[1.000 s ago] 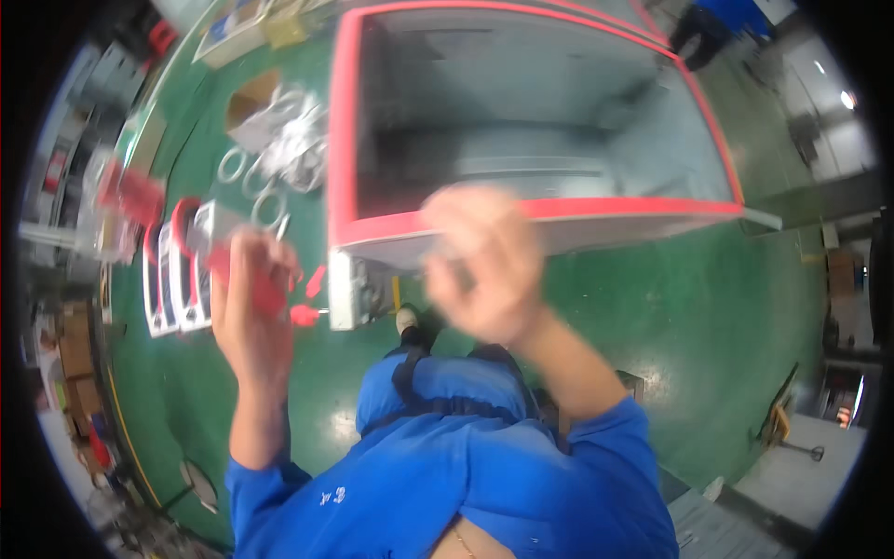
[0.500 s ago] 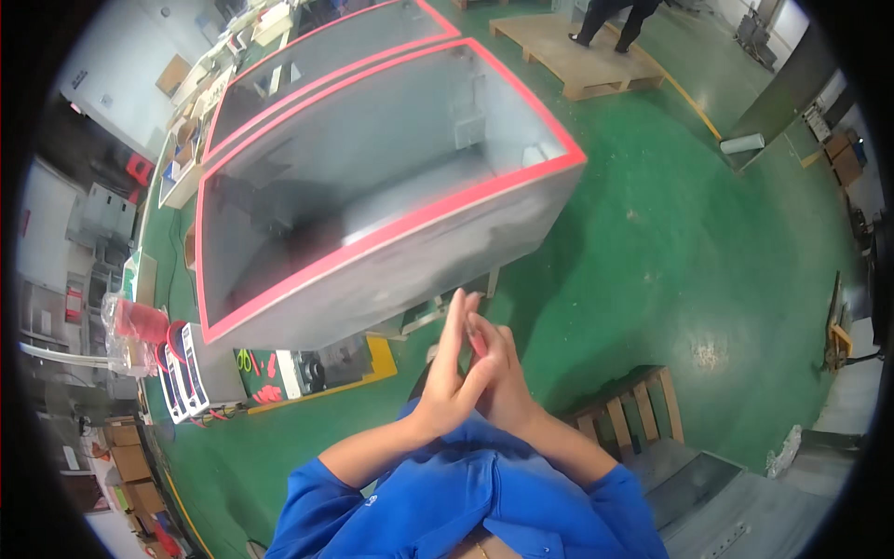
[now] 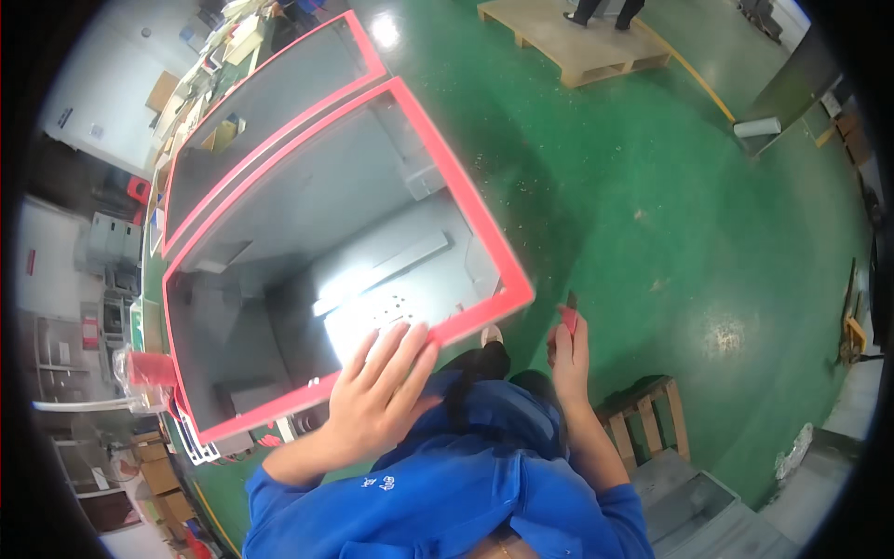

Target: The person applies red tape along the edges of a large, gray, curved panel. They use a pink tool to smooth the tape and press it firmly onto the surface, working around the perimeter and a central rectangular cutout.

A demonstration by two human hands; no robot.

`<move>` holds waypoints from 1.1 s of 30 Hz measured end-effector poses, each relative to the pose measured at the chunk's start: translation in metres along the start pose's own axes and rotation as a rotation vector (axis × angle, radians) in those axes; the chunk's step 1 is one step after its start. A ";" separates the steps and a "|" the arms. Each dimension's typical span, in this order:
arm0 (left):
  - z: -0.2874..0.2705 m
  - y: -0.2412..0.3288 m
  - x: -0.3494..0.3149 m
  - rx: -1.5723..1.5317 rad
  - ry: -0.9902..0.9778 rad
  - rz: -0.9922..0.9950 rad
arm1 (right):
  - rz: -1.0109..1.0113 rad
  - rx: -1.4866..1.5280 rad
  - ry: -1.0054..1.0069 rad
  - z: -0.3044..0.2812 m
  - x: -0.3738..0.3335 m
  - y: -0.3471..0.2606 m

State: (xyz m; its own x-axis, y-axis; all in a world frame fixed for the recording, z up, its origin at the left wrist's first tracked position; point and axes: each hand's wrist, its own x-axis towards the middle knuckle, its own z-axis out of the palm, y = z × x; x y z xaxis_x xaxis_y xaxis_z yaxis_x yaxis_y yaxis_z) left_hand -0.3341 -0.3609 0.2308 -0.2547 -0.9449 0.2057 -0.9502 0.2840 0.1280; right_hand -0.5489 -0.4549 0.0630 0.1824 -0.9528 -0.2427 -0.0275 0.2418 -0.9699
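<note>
Box (image 3: 298, 233): it is large and grey, in front of the person and toward the left; its rimmed face looks upward to the camera.
Long axis of the box: it runs slantwise, from the lower left up to the upper right; one corner points at the right hand.
Red rim (image 3: 456, 189): it goes around the face of the box; the near edge rises toward the right.
Red piece (image 3: 568, 318): it is small, in the right hand, to the right of the box corner and apart from it; its long axis is nearly upright in the view, with the dark tip pointing away from the person.
Left hand (image 3: 382, 396): the fingers lie extended across the near edge of the rim, a little spread and not clenched; the thumb stands out to the right.
Right hand (image 3: 571, 359): the fingers are pinching the red piece at its lower end.
Writing: white characters are on the blue jacket (image 3: 447, 512), at the left of the chest; they are too small for sure reading.
Second box (image 3: 275, 112): it lies just beyond the first, also red-rimmed, its long axis almost parallel.
Floor (image 3: 596, 205): green, with a wooden pallet (image 3: 591, 61) far ahead.
</note>
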 end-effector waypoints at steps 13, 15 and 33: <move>0.019 0.002 0.091 -0.232 0.062 -0.183 | 0.166 0.070 -0.557 0.012 0.145 0.036; 0.021 0.010 0.106 -0.181 0.020 -0.255 | 0.278 0.039 -0.697 0.010 0.165 0.032; 0.044 0.011 0.139 -0.118 0.048 -0.538 | -0.729 -0.573 -0.953 0.021 0.223 0.035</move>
State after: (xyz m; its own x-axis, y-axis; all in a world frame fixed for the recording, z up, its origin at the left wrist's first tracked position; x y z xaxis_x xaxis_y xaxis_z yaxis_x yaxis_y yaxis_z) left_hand -0.3882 -0.4966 0.2182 0.2720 -0.9542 0.1249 -0.9169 -0.2176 0.3346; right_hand -0.4888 -0.6547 -0.0248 0.9383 -0.2733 0.2118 0.0053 -0.6012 -0.7991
